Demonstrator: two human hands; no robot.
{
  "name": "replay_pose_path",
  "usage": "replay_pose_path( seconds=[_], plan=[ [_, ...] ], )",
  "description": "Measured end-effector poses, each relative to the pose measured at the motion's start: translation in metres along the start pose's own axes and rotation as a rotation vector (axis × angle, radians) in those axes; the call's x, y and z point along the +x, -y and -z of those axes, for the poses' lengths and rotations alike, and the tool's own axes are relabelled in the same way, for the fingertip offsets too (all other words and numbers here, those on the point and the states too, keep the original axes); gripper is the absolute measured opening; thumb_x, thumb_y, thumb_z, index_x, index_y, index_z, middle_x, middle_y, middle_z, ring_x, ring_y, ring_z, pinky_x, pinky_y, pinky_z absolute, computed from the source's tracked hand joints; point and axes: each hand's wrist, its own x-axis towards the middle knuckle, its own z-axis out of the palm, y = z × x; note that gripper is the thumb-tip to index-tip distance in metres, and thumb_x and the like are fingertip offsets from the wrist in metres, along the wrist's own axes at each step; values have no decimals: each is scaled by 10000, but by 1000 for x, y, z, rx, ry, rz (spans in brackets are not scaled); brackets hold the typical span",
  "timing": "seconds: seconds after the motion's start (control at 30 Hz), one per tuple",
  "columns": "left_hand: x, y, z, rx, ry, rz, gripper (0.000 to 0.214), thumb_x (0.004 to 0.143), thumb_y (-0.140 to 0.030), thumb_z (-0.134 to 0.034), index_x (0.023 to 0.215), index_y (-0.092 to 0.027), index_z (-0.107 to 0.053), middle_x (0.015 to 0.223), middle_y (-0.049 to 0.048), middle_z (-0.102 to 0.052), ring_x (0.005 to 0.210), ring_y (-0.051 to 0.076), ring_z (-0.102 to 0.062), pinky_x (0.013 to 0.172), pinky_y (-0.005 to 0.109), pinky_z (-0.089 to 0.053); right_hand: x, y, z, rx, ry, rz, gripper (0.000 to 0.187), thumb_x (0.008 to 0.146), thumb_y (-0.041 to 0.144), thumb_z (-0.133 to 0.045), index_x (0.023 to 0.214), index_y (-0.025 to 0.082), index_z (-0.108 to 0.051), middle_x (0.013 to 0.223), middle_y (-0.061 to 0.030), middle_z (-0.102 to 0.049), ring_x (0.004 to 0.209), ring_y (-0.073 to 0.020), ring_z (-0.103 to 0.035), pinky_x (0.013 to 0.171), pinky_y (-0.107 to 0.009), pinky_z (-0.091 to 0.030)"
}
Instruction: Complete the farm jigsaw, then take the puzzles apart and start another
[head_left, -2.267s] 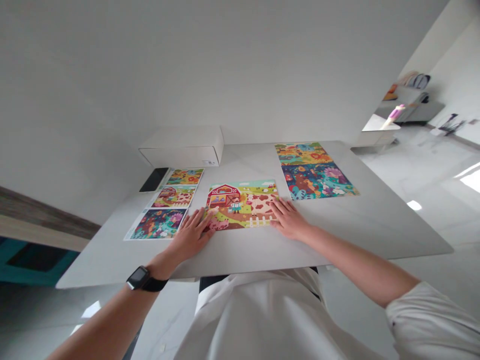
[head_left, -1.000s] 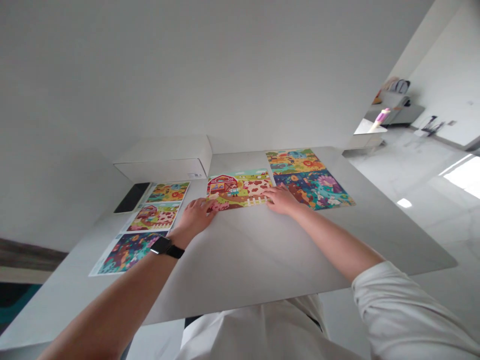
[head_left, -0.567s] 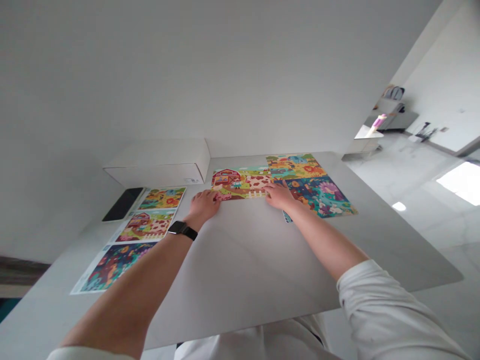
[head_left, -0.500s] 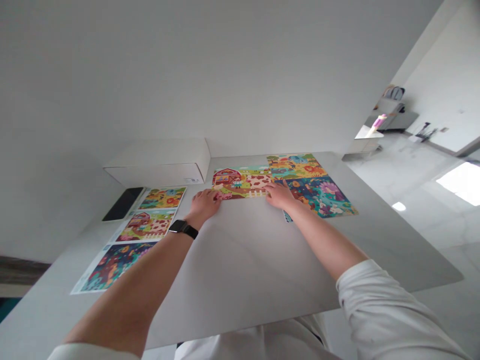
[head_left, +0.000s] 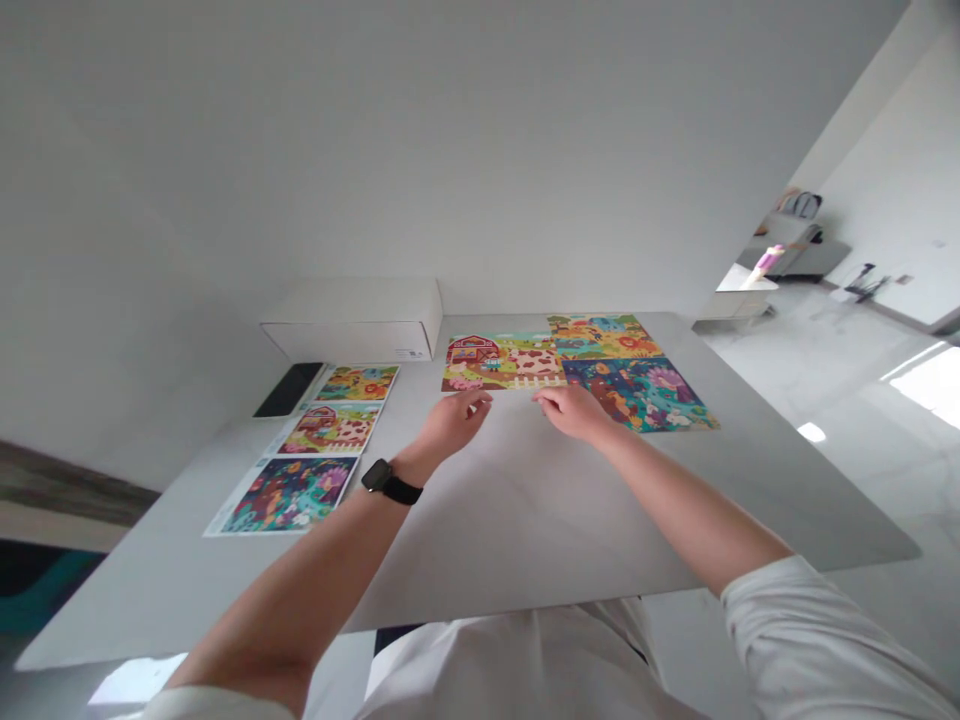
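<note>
Head view. The left hand (head_left: 454,425) is being held open, its fingers (head_left: 480,398) extended and released, grasping nothing, just below the lower edge of the farm-scene puzzle panel (head_left: 502,362). The right hand (head_left: 574,412) is also open, its fingers (head_left: 544,397) released and empty, close to that panel's white-fence edge; contact cannot be confirmed from this angle.

Ahead of the right fingers, an orange animal puzzle panel (head_left: 604,338) and a dark blue puzzle panel (head_left: 637,393) are lying edge to edge, abutting the farm panel's right side. Left of the left fingers, three printed picture sheets (head_left: 358,383) (head_left: 330,428) (head_left: 289,495) are lying in a row on the pale worktop (head_left: 525,510). A black smartphone (head_left: 286,389) is lying beside the farthest sheet, and a white cardboard box (head_left: 352,320) is sitting beyond them. A black wristwatch (head_left: 390,483) is fastened around the left wrist.
</note>
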Motion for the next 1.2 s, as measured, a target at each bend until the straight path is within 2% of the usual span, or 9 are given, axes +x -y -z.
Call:
replay_pose_path(
  seconds=[0.1,0.23,0.33,0.5,0.67,0.87,1.03,1.1,1.2],
  plan=[
    [-23,-25,1,-63,97,-60,284,1003,-356,-543,959,-203,-778,861,41,-779,715,168,-622,685,284,-414,-26,21,0,91,21,43,273,1035,260,-549,1077,243,-818,850,-35,-803,742,-177,-689,726,-277,-439],
    [-50,-38,-8,-9,187,-95,462,1016,-475,-528,674,-188,-646,617,10,-605,594,138,-425,610,308,-257,-52,40,-14,206,121,123,332,1022,361,-553,789,209,-733,624,8,-657,589,-138,-536,631,-275,-325],
    [-64,-35,-19,4,267,-88,500,1020,-488,-507,631,-188,-602,581,1,-550,580,135,-366,608,319,-219,-62,44,-30,319,155,122,414,1023,409,-507,680,204,-614,553,28,-552,547,-123,-450,608,-281,-282],
    [-70,-32,-22,-34,288,-61,469,1008,-490,-512,657,-191,-602,606,4,-585,590,135,-416,612,306,-252,-65,40,-45,271,10,96,459,971,427,-510,580,215,-399,520,47,-350,539,-114,-344,598,-308,-215],
    [-65,-29,-16,-115,290,-43,452,1009,-491,-500,710,-186,-648,659,8,-641,637,139,-521,643,283,-330,-66,33,-46,238,115,45,444,970,428,-506,586,212,-457,511,40,-401,544,-120,-387,602,-304,-229],
    [-64,-24,-15,-90,308,-22,424,995,-493,-503,789,-187,-711,614,-8,-607,617,142,-508,623,284,-324,-64,33,-44,239,159,27,421,999,398,-518,631,204,-581,545,15,-567,583,-132,-458,618,-294,-255],
    [-64,-23,-14,-75,319,-38,402,992,-473,-509,794,-192,-717,639,0,-631,628,151,-520,617,281,-344,-64,32,-43,281,170,11,395,1012,403,-531,686,209,-642,572,20,-622,563,-133,-505,624,-280,-297],
    [-64,-20,-14,-92,320,-51,338,989,-410,-510,843,-198,-729,681,4,-661,646,156,-551,635,277,-376,-64,32,-43,293,170,10,389,1012,400,-538,689,212,-649,576,20,-631,572,-138,-524,627,-277,-310],
    [-63,-15,-16,-141,332,-55,299,966,-230,-452,1003,-212,-748,743,2,-702,680,160,-609,686,268,-441,-64,32,-42,304,182,6,374,1009,390,-551,699,214,-664,585,21,-642,587,-142,-545,632,-273,-325]
  ],
)
